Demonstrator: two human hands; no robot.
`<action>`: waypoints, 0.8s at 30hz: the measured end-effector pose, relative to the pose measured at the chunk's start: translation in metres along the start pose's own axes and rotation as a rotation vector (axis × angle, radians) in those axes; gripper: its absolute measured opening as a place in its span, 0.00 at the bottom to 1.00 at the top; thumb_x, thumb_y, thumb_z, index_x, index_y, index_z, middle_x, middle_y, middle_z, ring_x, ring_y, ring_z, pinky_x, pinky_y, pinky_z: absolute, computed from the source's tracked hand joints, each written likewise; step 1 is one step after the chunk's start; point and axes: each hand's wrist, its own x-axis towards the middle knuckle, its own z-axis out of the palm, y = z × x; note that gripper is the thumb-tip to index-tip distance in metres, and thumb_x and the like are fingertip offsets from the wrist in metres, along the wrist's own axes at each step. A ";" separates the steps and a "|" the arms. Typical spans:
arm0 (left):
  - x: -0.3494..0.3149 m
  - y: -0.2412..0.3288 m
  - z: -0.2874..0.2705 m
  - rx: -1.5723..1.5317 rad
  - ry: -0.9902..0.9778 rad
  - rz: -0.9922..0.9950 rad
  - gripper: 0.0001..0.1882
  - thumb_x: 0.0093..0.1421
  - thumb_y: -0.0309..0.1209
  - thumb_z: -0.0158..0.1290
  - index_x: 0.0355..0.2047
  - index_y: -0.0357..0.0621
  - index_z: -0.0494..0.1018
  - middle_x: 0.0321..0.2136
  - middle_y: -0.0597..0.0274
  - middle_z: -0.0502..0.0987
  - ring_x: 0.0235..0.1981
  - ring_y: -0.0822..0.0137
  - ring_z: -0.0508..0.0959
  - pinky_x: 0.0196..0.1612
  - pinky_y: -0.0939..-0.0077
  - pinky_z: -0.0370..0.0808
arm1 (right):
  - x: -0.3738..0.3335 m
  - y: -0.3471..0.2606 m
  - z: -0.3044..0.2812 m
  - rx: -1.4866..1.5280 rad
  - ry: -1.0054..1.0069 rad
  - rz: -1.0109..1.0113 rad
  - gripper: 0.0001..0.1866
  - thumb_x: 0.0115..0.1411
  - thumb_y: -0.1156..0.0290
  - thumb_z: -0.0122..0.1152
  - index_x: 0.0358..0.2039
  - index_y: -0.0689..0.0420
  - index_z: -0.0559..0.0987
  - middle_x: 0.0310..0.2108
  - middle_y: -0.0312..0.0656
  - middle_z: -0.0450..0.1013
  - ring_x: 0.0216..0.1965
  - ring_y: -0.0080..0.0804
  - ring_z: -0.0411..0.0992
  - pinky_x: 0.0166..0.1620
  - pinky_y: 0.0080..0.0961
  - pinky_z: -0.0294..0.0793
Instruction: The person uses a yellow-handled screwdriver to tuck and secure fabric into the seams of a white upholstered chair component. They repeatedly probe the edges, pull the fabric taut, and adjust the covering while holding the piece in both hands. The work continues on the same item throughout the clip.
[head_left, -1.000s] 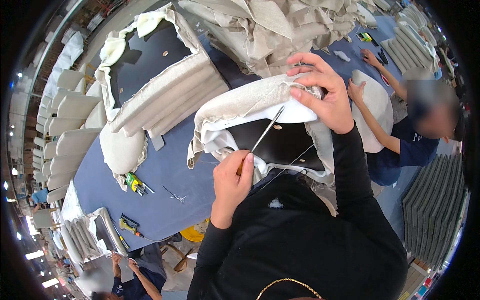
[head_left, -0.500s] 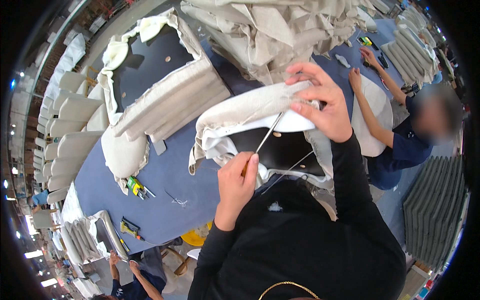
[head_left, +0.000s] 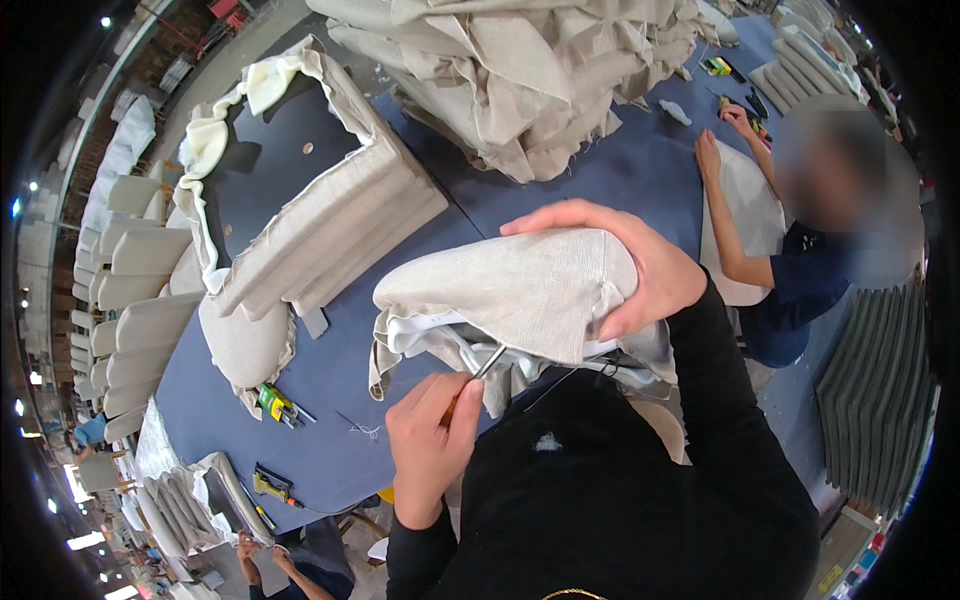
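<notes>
In the head view, a long beige fabric-covered cushion (head_left: pixel 500 285) is held above the blue tabletop (head_left: pixel 335 365), its long axis running left to right. Its right end is clasped by the right hand (head_left: pixel 645 265). A thin metal-shafted tool (head_left: pixel 489 362) is gripped in the closed left hand (head_left: pixel 432 435), slanted up-right toward the cushion's near edge. Tip contact cannot be told; the handle is mostly hidden by fingers.
</notes>
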 end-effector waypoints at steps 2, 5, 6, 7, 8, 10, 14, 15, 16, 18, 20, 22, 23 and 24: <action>-0.004 0.006 -0.011 0.003 -0.018 -0.010 0.03 0.64 0.25 0.64 0.33 0.38 0.82 0.24 0.57 0.80 0.21 0.59 0.77 0.26 0.70 0.71 | 0.001 -0.009 0.002 -0.219 -0.053 -0.030 0.48 0.43 0.64 0.86 0.66 0.59 0.76 0.68 0.50 0.72 0.69 0.38 0.70 0.70 0.34 0.68; -0.008 0.014 -0.031 -0.012 -0.120 -0.028 0.03 0.62 0.25 0.65 0.33 0.39 0.82 0.24 0.57 0.80 0.20 0.60 0.77 0.24 0.70 0.70 | -0.008 -0.010 0.019 -0.284 -0.071 -0.123 0.47 0.42 0.64 0.86 0.65 0.58 0.77 0.66 0.52 0.74 0.66 0.43 0.75 0.66 0.35 0.72; -0.010 0.019 -0.038 -0.014 -0.166 -0.036 0.03 0.62 0.25 0.65 0.32 0.39 0.83 0.24 0.57 0.80 0.20 0.60 0.77 0.24 0.70 0.70 | -0.012 -0.010 0.024 -0.299 -0.080 -0.129 0.47 0.41 0.64 0.87 0.64 0.58 0.77 0.66 0.52 0.74 0.66 0.45 0.75 0.65 0.36 0.74; -0.010 0.029 -0.044 -0.007 -0.209 -0.099 0.06 0.60 0.26 0.62 0.30 0.35 0.80 0.21 0.54 0.77 0.21 0.59 0.76 0.28 0.69 0.70 | -0.014 -0.011 0.029 -0.314 -0.088 -0.143 0.47 0.41 0.64 0.87 0.64 0.57 0.78 0.66 0.53 0.74 0.65 0.46 0.76 0.64 0.36 0.75; -0.011 0.034 -0.050 -0.012 -0.238 -0.105 0.06 0.60 0.26 0.62 0.30 0.35 0.80 0.22 0.54 0.78 0.21 0.59 0.77 0.27 0.69 0.70 | -0.015 -0.012 0.033 -0.329 -0.096 -0.157 0.47 0.40 0.64 0.87 0.63 0.57 0.78 0.65 0.54 0.75 0.64 0.48 0.77 0.63 0.36 0.76; -0.015 0.040 -0.058 -0.024 -0.294 -0.122 0.06 0.60 0.27 0.62 0.30 0.35 0.80 0.22 0.54 0.78 0.20 0.59 0.77 0.27 0.69 0.70 | -0.017 -0.013 0.042 -0.367 -0.103 -0.176 0.46 0.39 0.64 0.87 0.62 0.56 0.79 0.64 0.54 0.76 0.62 0.50 0.78 0.60 0.37 0.79; -0.022 0.047 -0.067 -0.019 -0.351 -0.127 0.04 0.60 0.25 0.66 0.32 0.38 0.83 0.21 0.58 0.77 0.19 0.62 0.76 0.23 0.71 0.68 | -0.025 -0.011 0.056 -0.363 -0.089 -0.164 0.45 0.37 0.63 0.88 0.59 0.61 0.81 0.64 0.60 0.74 0.63 0.55 0.77 0.61 0.40 0.79; -0.023 0.047 -0.068 -0.024 -0.371 -0.136 0.04 0.60 0.25 0.66 0.32 0.38 0.83 0.21 0.58 0.77 0.19 0.62 0.76 0.23 0.71 0.69 | -0.027 -0.009 0.057 -0.361 -0.083 -0.171 0.46 0.37 0.62 0.88 0.58 0.64 0.82 0.64 0.63 0.74 0.63 0.58 0.77 0.62 0.41 0.79; -0.025 0.045 -0.069 -0.030 -0.378 -0.148 0.04 0.60 0.26 0.66 0.32 0.38 0.83 0.21 0.58 0.77 0.19 0.61 0.76 0.23 0.71 0.69 | -0.027 -0.007 0.057 -0.352 -0.087 -0.178 0.45 0.36 0.63 0.88 0.58 0.64 0.82 0.64 0.62 0.74 0.63 0.58 0.77 0.61 0.42 0.79; -0.030 0.039 -0.074 -0.061 -0.403 -0.169 0.05 0.61 0.26 0.66 0.32 0.38 0.83 0.22 0.58 0.78 0.20 0.61 0.77 0.24 0.71 0.69 | -0.028 -0.004 0.058 -0.335 -0.090 -0.190 0.44 0.36 0.63 0.87 0.57 0.63 0.83 0.64 0.62 0.74 0.64 0.58 0.77 0.61 0.42 0.79; -0.035 0.028 -0.079 -0.107 -0.428 -0.179 0.05 0.62 0.27 0.66 0.32 0.38 0.83 0.22 0.57 0.78 0.20 0.60 0.78 0.25 0.71 0.70 | -0.029 -0.007 0.058 -0.350 -0.096 -0.174 0.44 0.35 0.63 0.86 0.57 0.63 0.83 0.63 0.61 0.75 0.63 0.58 0.77 0.61 0.43 0.79; -0.039 0.018 -0.081 -0.160 -0.449 -0.205 0.06 0.62 0.28 0.66 0.32 0.37 0.83 0.22 0.57 0.79 0.20 0.60 0.78 0.25 0.70 0.71 | -0.031 -0.008 0.058 -0.360 -0.109 -0.167 0.44 0.35 0.63 0.86 0.57 0.63 0.83 0.63 0.61 0.75 0.63 0.59 0.77 0.61 0.43 0.79; -0.041 0.016 -0.081 -0.187 -0.458 -0.218 0.06 0.63 0.28 0.65 0.32 0.37 0.83 0.22 0.56 0.79 0.21 0.60 0.79 0.25 0.70 0.71 | -0.031 -0.008 0.058 -0.363 -0.119 -0.168 0.44 0.35 0.62 0.85 0.57 0.63 0.83 0.63 0.61 0.75 0.63 0.59 0.77 0.61 0.43 0.79; -0.041 0.018 -0.080 -0.176 -0.458 -0.207 0.06 0.63 0.28 0.65 0.32 0.37 0.83 0.22 0.56 0.79 0.21 0.59 0.79 0.26 0.70 0.71 | -0.032 -0.008 0.059 -0.365 -0.128 -0.170 0.44 0.35 0.62 0.85 0.56 0.63 0.83 0.64 0.61 0.75 0.63 0.59 0.77 0.61 0.43 0.79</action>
